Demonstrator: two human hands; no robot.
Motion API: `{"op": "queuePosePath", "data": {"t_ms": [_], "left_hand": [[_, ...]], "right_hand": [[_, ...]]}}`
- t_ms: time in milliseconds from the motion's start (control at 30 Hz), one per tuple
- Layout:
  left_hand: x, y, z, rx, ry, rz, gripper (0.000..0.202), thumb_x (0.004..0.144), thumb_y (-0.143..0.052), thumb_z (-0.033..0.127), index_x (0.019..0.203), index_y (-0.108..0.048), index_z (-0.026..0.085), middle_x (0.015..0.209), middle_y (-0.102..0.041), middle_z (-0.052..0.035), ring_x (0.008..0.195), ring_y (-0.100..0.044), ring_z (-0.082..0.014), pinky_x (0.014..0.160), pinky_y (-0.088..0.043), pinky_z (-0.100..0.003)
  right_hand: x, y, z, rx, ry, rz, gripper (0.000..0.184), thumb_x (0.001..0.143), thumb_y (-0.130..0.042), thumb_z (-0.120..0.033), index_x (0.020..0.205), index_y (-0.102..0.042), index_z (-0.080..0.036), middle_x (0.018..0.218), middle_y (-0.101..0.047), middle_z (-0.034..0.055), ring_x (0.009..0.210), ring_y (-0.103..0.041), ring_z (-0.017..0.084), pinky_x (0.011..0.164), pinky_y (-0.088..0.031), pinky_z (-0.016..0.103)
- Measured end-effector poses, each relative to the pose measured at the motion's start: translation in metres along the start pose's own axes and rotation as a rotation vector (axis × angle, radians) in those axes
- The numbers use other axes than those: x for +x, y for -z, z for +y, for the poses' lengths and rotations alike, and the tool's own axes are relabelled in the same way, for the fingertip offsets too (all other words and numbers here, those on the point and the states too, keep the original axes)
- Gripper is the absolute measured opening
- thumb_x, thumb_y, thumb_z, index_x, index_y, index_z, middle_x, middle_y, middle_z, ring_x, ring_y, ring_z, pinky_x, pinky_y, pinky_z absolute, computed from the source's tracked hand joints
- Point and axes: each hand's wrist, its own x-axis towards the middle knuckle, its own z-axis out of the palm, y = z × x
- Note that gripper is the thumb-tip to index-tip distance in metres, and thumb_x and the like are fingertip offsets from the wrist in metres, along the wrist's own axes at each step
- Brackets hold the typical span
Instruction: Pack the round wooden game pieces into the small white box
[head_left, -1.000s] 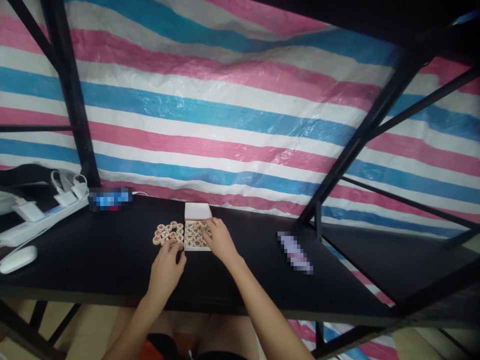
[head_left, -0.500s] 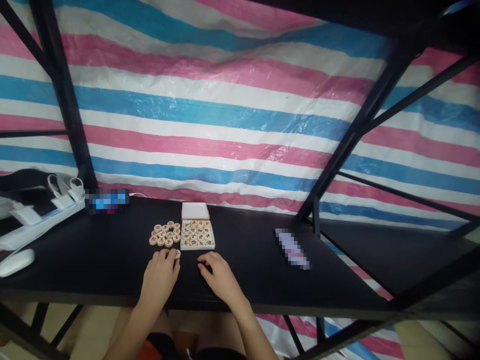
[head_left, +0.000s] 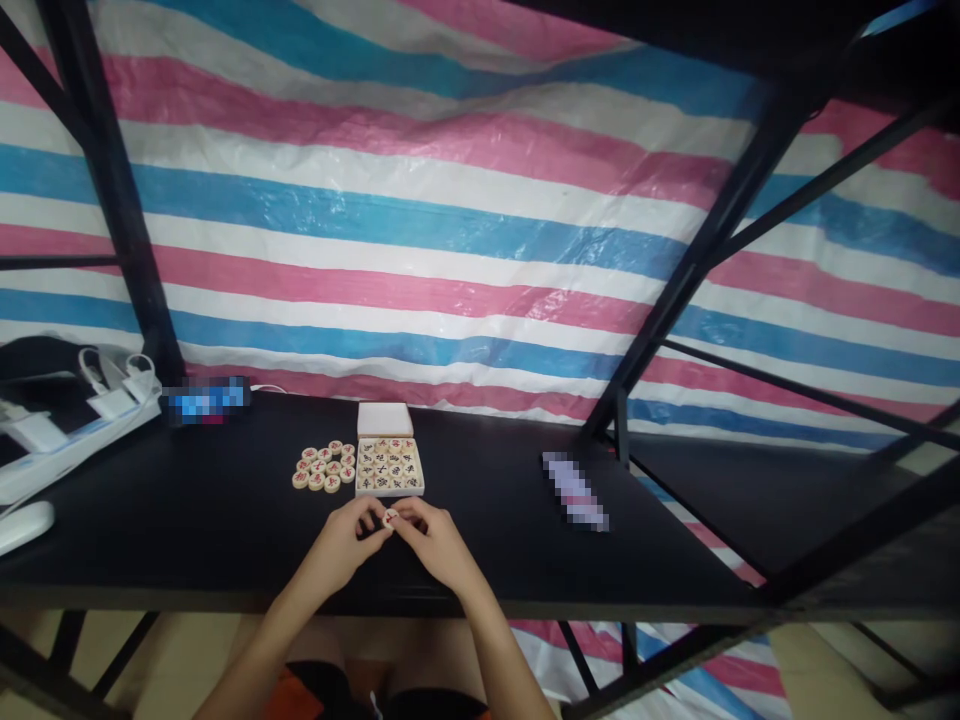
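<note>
A round cream Chinese chess piece (head_left: 390,518) with a red character is pinched between my two hands, just in front of the box. My left hand (head_left: 349,535) grips it from the left, thumb and fingers closed together. From the other side my right hand (head_left: 436,542) has its thumb and fingers closed on the same piece. The white open box (head_left: 397,492) holds rows of pieces with black and red characters, its lid (head_left: 384,419) tipped back behind it. Several loose red-character pieces (head_left: 324,467) lie grouped left of the box.
A white power strip (head_left: 82,445) with plugged-in chargers and a white mouse (head_left: 26,525) are at the left of the black table (head_left: 225,540). One blurred phone (head_left: 208,402) lies at back left, another phone (head_left: 574,490) at right. Black metal posts (head_left: 675,270) frame the table.
My left hand has carried the chess piece rightward from beside the loose group to in front of the box. The right hand's fingers have closed onto it. The view has shifted slightly.
</note>
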Motion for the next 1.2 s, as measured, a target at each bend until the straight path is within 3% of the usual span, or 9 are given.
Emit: {"op": "queuePosePath", "data": {"t_ms": [267,533,667,767,1033,1200], "left_hand": [[-0.001,-0.002,-0.004,-0.128,0.056,0.021,0.026,0.076,-0.057,0.028,0.100,-0.062,0.017,0.077,-0.064,-0.0013,0.062,-0.055,-0.0139,0.056,-0.043,-0.023],[-0.001,0.003,0.001,-0.189,0.078,-0.050,0.015,0.079,-0.054,0.028,0.085,-0.063,0.018,0.070,-0.064,0.0005,0.062,-0.056,-0.0141,0.057,-0.042,-0.023],[-0.002,0.003,0.001,-0.197,0.066,-0.057,0.012,0.080,-0.053,0.027,0.084,-0.061,0.018,0.068,-0.063,0.0017,0.060,-0.055,-0.0132,0.056,-0.040,-0.022],[-0.002,0.003,0.002,-0.225,0.055,-0.070,0.013,0.081,-0.052,0.027,0.086,-0.060,0.019,0.069,-0.063,0.0016,0.061,-0.055,-0.0132,0.056,-0.039,-0.022],[0.000,0.003,-0.003,-0.320,0.066,-0.034,0.016,0.081,-0.056,0.034,0.079,-0.059,0.018,0.073,-0.064,0.0000,0.071,-0.060,-0.0159,0.063,-0.044,-0.023],[0.000,0.000,-0.008,-0.303,0.132,-0.009,0.034,0.073,-0.061,0.028,0.106,-0.061,0.017,0.080,-0.070,-0.0034,0.070,-0.062,-0.0170,0.060,-0.044,-0.024]], "right_hand": [[-0.002,0.001,0.002,0.015,0.002,0.054,0.017,0.083,-0.058,-0.026,0.099,-0.062,-0.021,0.086,-0.070,0.0007,0.072,-0.062,0.014,0.065,-0.045,0.023],[-0.004,-0.001,0.003,-0.036,0.037,0.071,0.014,0.082,-0.057,-0.023,0.094,-0.064,-0.021,0.088,-0.068,0.0018,0.071,-0.059,0.014,0.066,-0.046,0.024],[-0.003,-0.001,0.003,-0.152,0.058,0.091,0.006,0.081,-0.058,-0.023,0.085,-0.062,-0.021,0.069,-0.059,-0.0026,0.063,-0.053,0.013,0.060,-0.042,0.022],[-0.004,-0.001,0.002,-0.115,0.048,0.048,0.006,0.083,-0.055,-0.023,0.088,-0.059,-0.022,0.060,-0.054,-0.0055,0.056,-0.051,0.011,0.058,-0.040,0.021],[-0.008,0.001,-0.007,-0.048,0.060,0.015,0.009,0.085,-0.055,-0.026,0.092,-0.059,-0.022,0.083,-0.066,-0.0005,0.075,-0.061,0.014,0.068,-0.044,0.023],[-0.005,-0.001,0.002,-0.022,0.040,0.039,0.019,0.083,-0.055,-0.021,0.102,-0.057,-0.022,0.090,-0.068,0.0007,0.074,-0.062,0.014,0.068,-0.046,0.025]]}}
